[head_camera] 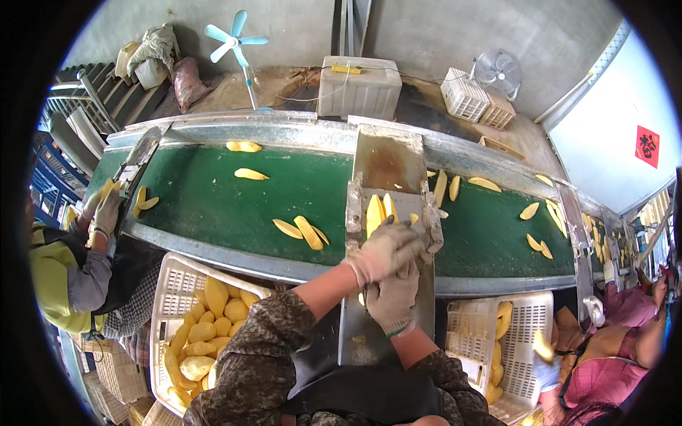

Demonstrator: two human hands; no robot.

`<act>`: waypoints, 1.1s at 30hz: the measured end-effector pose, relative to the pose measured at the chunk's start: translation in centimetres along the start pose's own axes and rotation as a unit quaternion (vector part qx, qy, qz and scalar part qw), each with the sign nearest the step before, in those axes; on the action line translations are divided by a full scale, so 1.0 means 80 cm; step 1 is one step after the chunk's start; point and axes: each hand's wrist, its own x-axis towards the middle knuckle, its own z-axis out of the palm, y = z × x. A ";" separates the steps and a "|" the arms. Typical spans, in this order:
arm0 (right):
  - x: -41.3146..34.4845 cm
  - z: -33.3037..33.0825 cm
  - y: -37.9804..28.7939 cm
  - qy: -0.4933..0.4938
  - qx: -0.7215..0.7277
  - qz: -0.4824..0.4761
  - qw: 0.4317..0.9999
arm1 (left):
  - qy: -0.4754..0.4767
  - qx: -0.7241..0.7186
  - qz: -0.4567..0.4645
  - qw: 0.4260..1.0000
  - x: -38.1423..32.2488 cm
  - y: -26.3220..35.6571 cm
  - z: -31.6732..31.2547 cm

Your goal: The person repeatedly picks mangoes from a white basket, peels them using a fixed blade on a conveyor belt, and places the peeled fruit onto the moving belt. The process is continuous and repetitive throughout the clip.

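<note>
My left hand [384, 249], in a pale work glove, lies flat over the narrow metal chute [367, 341] bridging the belt. It looks slightly blurred, and the palm is hidden. Beneath and nearer to me is my gloved right hand [393, 298], its fingers partly covered by the left one. Whether either hand grips something cannot be seen. Just beyond my left fingers, long yellow slices of peeled tuber [375, 212] lie side by side on the metal plate [407, 203]. A small yellow piece [414, 218] is beside them. Metal brackets [354, 213] flank the plate.
Yellow slices [308, 232] are scattered on the green conveyor belt [202, 186]. A white plastic crate [165, 319] of peeled tubers stands at left, another crate [525, 341] at right. Co-workers [80, 282] stand on both sides; one gloved hand at right holds a yellow piece [543, 346].
</note>
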 end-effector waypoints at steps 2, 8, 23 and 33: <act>0.044 0.023 0.015 0.015 -0.015 0.000 1.000 | 0.033 -0.019 -0.031 0.999 0.032 -0.040 -0.013; 0.190 0.117 0.102 0.007 -0.149 0.005 0.989 | 0.062 0.102 -0.165 0.979 0.159 -0.162 -0.056; -0.107 -0.041 0.006 -0.013 0.015 0.095 0.995 | 0.055 0.059 -0.050 0.996 -0.121 0.062 0.070; 0.098 0.084 0.075 -0.012 -0.259 0.063 0.964 | 0.200 -0.007 -0.089 0.976 -0.166 0.077 0.005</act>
